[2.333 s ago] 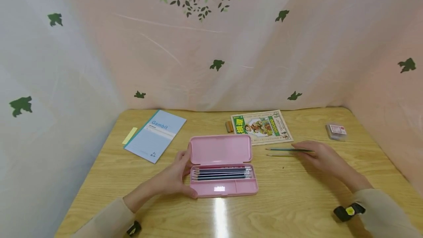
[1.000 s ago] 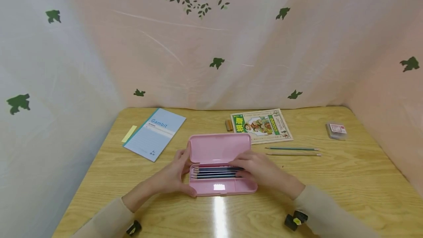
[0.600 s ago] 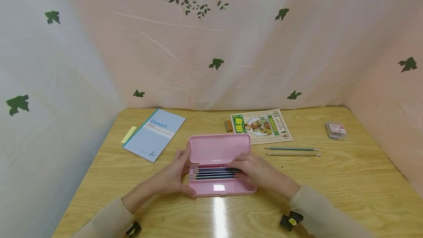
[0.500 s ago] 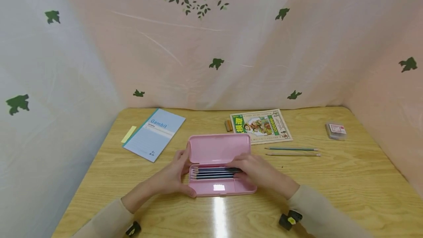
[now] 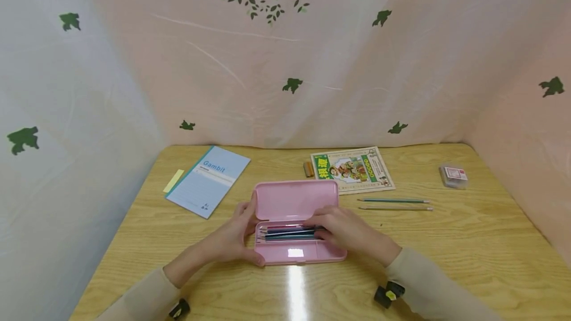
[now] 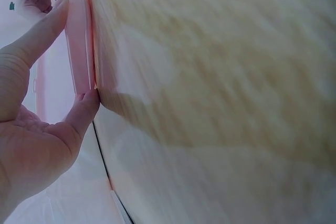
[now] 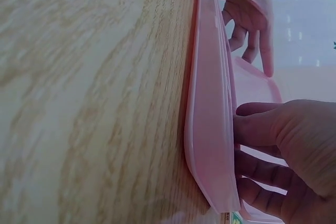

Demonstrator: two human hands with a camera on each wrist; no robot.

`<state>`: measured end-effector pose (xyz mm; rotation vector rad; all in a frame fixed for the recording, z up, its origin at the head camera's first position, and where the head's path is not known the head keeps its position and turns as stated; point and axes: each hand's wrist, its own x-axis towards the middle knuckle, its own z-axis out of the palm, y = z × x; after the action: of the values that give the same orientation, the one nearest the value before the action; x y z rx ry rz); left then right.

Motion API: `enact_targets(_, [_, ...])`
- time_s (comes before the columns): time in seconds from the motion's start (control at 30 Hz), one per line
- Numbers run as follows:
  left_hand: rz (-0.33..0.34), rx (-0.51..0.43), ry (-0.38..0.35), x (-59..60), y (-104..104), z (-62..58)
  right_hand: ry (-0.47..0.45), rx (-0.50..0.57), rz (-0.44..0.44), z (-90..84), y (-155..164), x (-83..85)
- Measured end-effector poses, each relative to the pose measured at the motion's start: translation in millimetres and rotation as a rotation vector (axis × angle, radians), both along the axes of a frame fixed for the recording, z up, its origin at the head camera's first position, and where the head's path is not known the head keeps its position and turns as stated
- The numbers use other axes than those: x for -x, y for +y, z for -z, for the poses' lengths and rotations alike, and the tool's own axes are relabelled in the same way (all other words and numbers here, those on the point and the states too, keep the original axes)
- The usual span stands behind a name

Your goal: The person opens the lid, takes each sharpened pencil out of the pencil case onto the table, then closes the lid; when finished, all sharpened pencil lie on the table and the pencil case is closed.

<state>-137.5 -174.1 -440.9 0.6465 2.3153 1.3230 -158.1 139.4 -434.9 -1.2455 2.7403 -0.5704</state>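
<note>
An open pink pencil case (image 5: pixel 278 255) lies mid-table, its lid (image 5: pixel 294 202) tipped back. My left hand (image 5: pixel 229 239) grips its left end, thumb at the front corner and fingers at the back; the left wrist view shows fingertips against the case wall (image 6: pixel 80 40). Several dark pencils (image 5: pixel 285 235) fill the rear compartment, tips leftward. Over their right ends my right hand (image 5: pixel 350 229) reaches in and pinches at them; its fingers (image 7: pixel 262 166) are partly hidden behind the case side in the right wrist view. How many pencils it holds cannot be seen.
Two pencils, one green (image 5: pixel 394 200) and one tan (image 5: pixel 394 208), lie right of the case. Behind are a picture booklet (image 5: pixel 352 170) and a small brown block (image 5: pixel 308 169). A blue notebook (image 5: pixel 209 180) and yellow strip (image 5: pixel 173 181) lie left; a small clear box (image 5: pixel 454 176) sits far right.
My right hand has let go of the green pencil beside the tan one and moved left into the case. The pencils inside have shifted slightly under its fingers. The left hand has stayed put.
</note>
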Motion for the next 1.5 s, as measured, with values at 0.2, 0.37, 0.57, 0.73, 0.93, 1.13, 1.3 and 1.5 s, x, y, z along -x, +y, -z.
enact_targets(0.2, [0.002, 0.029, 0.039, -0.5, -1.8, -1.0, -0.019, 0.010, -0.005, -1.1, -1.3, 2.0])
enact_targets(0.37, [-0.002, 0.001, 0.019, -1.9, -2.1, -1.1, -0.014, 0.028, -0.027, -0.5, -2.0, 4.6])
enact_targets(0.57, [-0.014, -0.021, 0.006, -3.8, -3.2, -0.5, 0.009, 0.040, -0.064, -0.7, -2.6, 5.5])
enact_targets(0.73, [-0.012, -0.069, 0.000, -4.1, -4.1, 0.5, -0.013, 0.038, -0.073, -1.5, -3.2, 6.8])
enact_targets(0.93, [-0.017, -0.078, 0.005, -4.6, -4.8, 0.5, -0.027, 0.023, -0.081, -2.4, -4.0, 7.2])
enact_targets(1.13, [-0.017, -0.061, 0.010, -3.6, -3.4, 0.2, -0.022, 0.022, -0.081, -1.0, -2.5, 7.7])
enact_targets(1.3, [-0.003, -0.089, 0.001, -1.0, -1.5, 3.7, -0.025, 0.015, -0.068, -0.7, 0.2, 7.5])
enact_targets(1.5, [0.001, -0.092, -0.004, -0.9, -1.2, 5.0, -0.018, 0.009, -0.066, -0.6, 0.3, 7.3])
